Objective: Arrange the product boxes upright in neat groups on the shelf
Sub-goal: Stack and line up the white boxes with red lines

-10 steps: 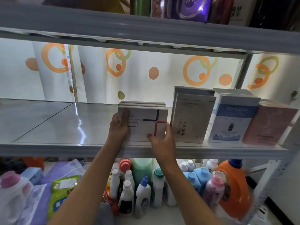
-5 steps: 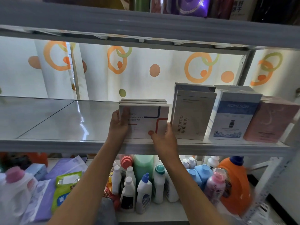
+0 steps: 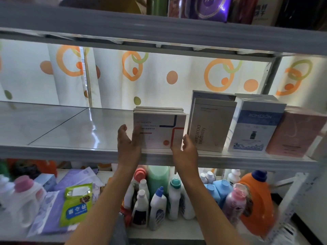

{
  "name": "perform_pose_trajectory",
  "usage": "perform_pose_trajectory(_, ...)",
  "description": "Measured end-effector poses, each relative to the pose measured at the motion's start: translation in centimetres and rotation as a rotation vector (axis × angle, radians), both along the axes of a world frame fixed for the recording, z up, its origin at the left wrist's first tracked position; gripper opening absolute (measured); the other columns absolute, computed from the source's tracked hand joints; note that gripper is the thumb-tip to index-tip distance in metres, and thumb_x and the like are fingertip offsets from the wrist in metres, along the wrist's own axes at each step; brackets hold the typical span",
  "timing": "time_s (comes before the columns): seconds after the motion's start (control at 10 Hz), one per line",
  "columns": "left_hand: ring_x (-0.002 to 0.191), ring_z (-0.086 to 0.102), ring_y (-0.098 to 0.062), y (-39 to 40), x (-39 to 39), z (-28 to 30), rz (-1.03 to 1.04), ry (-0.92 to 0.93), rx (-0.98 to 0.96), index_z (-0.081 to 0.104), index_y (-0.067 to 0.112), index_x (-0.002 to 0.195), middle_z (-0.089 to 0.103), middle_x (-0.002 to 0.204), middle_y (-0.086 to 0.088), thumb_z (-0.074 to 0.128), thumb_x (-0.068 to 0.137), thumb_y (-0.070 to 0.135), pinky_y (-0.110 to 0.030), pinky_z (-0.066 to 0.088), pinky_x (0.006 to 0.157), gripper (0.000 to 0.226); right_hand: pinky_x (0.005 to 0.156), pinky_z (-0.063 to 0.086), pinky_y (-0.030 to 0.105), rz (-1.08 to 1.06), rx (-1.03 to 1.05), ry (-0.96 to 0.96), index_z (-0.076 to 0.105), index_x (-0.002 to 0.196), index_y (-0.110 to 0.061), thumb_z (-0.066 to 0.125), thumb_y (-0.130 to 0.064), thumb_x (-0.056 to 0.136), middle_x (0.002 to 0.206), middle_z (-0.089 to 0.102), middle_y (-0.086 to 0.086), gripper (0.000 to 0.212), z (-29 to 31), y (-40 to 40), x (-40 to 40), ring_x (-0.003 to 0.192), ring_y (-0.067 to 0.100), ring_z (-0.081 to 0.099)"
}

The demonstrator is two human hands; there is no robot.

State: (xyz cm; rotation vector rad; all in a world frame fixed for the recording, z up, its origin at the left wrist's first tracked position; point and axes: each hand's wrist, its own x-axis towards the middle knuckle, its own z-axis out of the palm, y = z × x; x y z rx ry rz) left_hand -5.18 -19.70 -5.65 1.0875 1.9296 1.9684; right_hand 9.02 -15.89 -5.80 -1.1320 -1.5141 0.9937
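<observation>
A group of three white boxes with red and blue lines stands upright on the grey shelf. My left hand is flat against the group's left side, fingers straight up. My right hand touches the front box's lower right edge, its fingertips in the gap beside two tall beige boxes. Further right stand blue-and-white boxes and pink boxes, all upright.
The shelf's left half is bare, with a curtain with orange rings behind it. Another shelf beam runs close overhead. Below stand several bottles, an orange jug and a green pouch.
Both hands slid off the front face of the white box to its two sides. The left hand's fingers straightened; the right hand moved to the right edge.
</observation>
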Motion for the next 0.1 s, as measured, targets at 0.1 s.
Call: perform_pose_trajectory(0.1, 0.134, 0.039, -0.020, -1.33, 2.48, -0.62, 0.105, 0.044, 0.129, 0.031, 0.016, 0.146, 0.039, 0.149, -0.005, 0.039, 0.095, 0.056, -0.022, 0.030, 0.100, 0.065, 0.106, 0.043, 0.033, -0.035, -0.013, 0.083, 0.048, 0.142, -0.015, 0.056, -0.019, 0.093, 0.142, 0.053, 0.001, 0.050, -0.40, -0.28, 1.15, 0.129, 0.019, 0.051)
